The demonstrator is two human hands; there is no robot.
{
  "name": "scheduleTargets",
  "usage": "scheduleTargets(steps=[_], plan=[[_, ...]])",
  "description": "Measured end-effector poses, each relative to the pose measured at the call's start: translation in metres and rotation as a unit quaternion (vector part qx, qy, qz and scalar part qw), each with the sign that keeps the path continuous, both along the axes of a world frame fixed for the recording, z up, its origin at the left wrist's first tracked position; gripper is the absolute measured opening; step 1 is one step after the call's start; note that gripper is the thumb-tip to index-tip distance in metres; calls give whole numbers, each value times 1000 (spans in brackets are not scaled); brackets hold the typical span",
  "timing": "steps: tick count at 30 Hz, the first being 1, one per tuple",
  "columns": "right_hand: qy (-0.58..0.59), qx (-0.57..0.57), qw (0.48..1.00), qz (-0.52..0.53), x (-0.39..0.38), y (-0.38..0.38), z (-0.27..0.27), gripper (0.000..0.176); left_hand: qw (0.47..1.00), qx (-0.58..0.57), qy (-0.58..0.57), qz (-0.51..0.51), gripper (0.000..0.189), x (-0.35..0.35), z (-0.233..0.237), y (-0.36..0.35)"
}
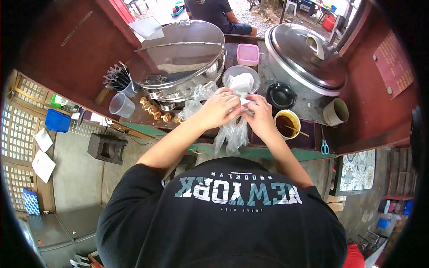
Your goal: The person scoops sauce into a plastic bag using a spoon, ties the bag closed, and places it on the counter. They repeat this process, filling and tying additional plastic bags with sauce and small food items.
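My left hand (219,108) and my right hand (258,114) meet over the counter's front, with fingers curled together in a pinch. Between the fingertips shows a small white, thin piece of plastic (244,101); its exact shape is partly hidden. Crumpled clear plastic bags (232,136) hang just below the hands over the counter edge, and more lie beside my left wrist. Just beyond the fingers stands a clear round tub (255,77) with white material in it. A yellowish tub of brown sauce (287,124) with a wooden stick is close to my right wrist.
A large lidded steel pot (183,51) stands left, a lidded silver pot (308,58) right. Around them are a pink box (248,54), black bowls (281,95), a cup (335,112), blue scissors (325,146) and skewered food (154,111). A person (214,15) sits beyond the counter.
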State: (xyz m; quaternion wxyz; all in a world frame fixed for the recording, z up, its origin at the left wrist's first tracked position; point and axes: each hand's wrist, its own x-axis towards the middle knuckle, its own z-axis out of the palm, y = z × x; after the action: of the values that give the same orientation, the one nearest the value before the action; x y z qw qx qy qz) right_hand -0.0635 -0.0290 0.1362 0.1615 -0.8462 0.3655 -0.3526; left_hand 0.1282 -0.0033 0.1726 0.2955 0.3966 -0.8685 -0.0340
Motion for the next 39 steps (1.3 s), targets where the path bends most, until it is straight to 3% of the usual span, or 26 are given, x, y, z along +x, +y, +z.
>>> scheduleTargets(steps=[1, 3, 4, 6, 9, 14, 16, 17, 20, 23, 26, 27, 28, 30, 34, 35, 36, 37, 39], plan=[[-35, 34, 998, 24, -2, -1, 1, 26, 998, -17, 51, 18, 11, 1, 2, 5], [-94, 123, 987, 52, -7, 1, 7, 24, 980, 95, 101, 143, 13, 1, 11, 19], [-101, 278, 955, 23, -11, 4, 14, 22, 959, 150, 126, 203, 14, 3, 14, 24], [-182, 383, 903, 62, -21, 1, 13, 21, 942, 163, 191, 220, 15, 7, 12, 29], [-219, 439, 867, 82, -34, -5, 13, 17, 910, 200, 283, 227, 14, 12, 7, 31], [-366, 498, 785, 47, -37, -4, 6, 17, 915, 265, 227, 202, 19, 26, 10, 28], [-348, 478, 806, 27, -41, -7, 7, 22, 917, 317, 188, 151, 23, 31, 15, 29], [-345, 469, 812, 29, -41, -7, 9, 23, 901, 379, 111, 180, 27, 39, 7, 23], [-337, 473, 811, 74, -43, -3, 18, 32, 887, 411, 61, 202, 32, 44, 11, 21], [-356, 517, 776, 65, -41, 4, 25, 41, 967, 129, 86, 204, 27, 40, -12, 30], [-363, 501, 785, 26, -32, 11, 14, 37, 972, -34, 56, 226, 21, 4, 20, 53], [-386, 501, 773, 36, -27, 15, 11, 34, 985, 16, 99, 143, 20, 1, 15, 56], [-386, 503, 772, 39, -22, 19, 6, 31, 969, 160, 164, 93, 24, -10, 11, 61], [-409, 476, 776, 61, -13, 25, -6, 26, 871, 422, 204, 147, 28, -32, 15, 68], [-375, 463, 800, 70, 1, 37, 3, 15, 867, 357, 304, 169, 28, -36, -17, 61], [-375, 475, 794, 53, 0, 37, 0, 13, 828, 393, 378, 129, 24, -30, -27, 59], [-372, 474, 797, 40, -1, 34, -2, 11, 781, 429, 446, 87, 20, -25, -25, 57], [-352, 471, 808, 28, -4, 32, -3, 9, 696, 459, 549, 57, 16, -19, -23, 56], [-265, 457, 849, -2, -10, 26, -7, 8, 487, 497, 718, -5, 10, -9, -17, 57]])
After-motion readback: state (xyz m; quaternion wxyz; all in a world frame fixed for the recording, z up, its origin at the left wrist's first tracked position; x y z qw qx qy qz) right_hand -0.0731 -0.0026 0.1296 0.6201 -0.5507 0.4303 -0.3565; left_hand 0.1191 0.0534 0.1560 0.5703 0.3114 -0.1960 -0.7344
